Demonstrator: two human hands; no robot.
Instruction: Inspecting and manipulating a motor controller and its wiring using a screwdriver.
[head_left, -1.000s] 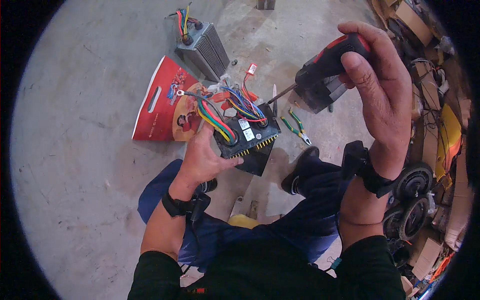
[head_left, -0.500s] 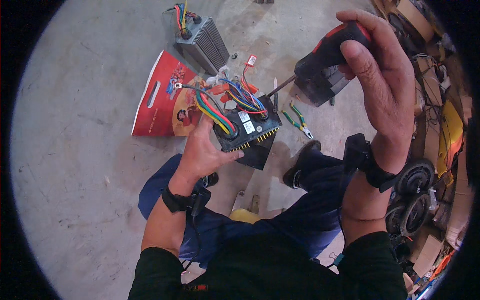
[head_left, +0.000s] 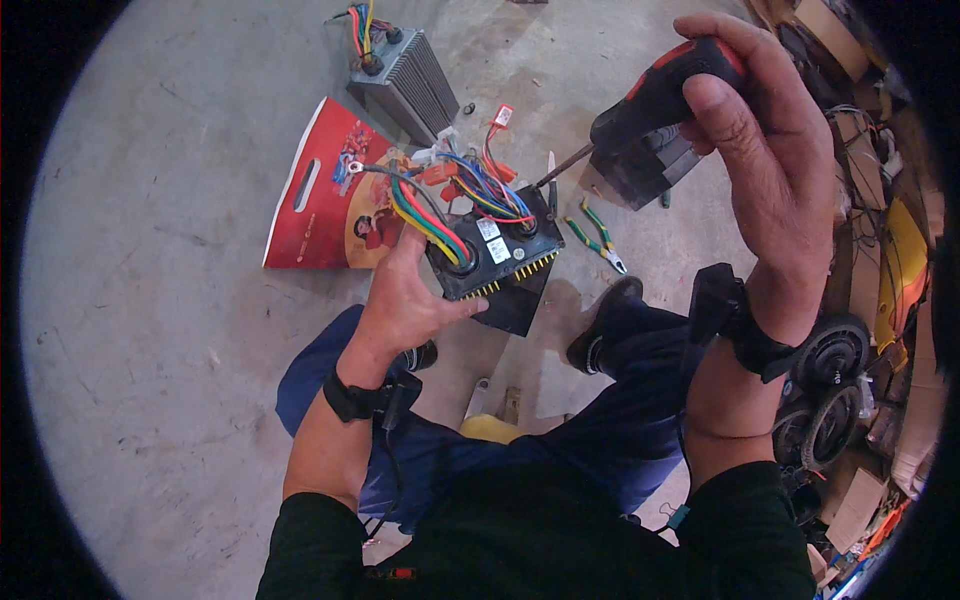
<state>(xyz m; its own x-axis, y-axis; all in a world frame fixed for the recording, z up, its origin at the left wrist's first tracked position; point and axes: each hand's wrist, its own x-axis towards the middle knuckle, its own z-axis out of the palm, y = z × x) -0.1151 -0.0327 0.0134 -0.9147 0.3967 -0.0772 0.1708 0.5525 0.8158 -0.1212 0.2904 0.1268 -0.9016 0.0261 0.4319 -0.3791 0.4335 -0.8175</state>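
My left hand (head_left: 405,300) grips the near left side of a black motor controller (head_left: 510,258), thumb along its near edge. Thick red, yellow and green cables and a bundle of thin coloured wires (head_left: 490,190) with plugs come out of its top. My right hand (head_left: 765,140) is closed around the black and red handle of a screwdriver (head_left: 655,90). The shaft slants down to the left, its tip at the controller's far right corner. Whether it sits in a screw is too small to tell.
A grey finned controller (head_left: 405,90) stands on the floor at the back, by a red printed bag (head_left: 320,205). Green-handled pliers (head_left: 600,240) lie right of my work, near a black box (head_left: 645,170). Cardboard (head_left: 860,505) and wheels (head_left: 830,350) crowd the right side.
Almost nothing differs. My right hand and the screwdriver handle have shifted very slightly; the tip stays at the same corner and my left hand keeps its hold.
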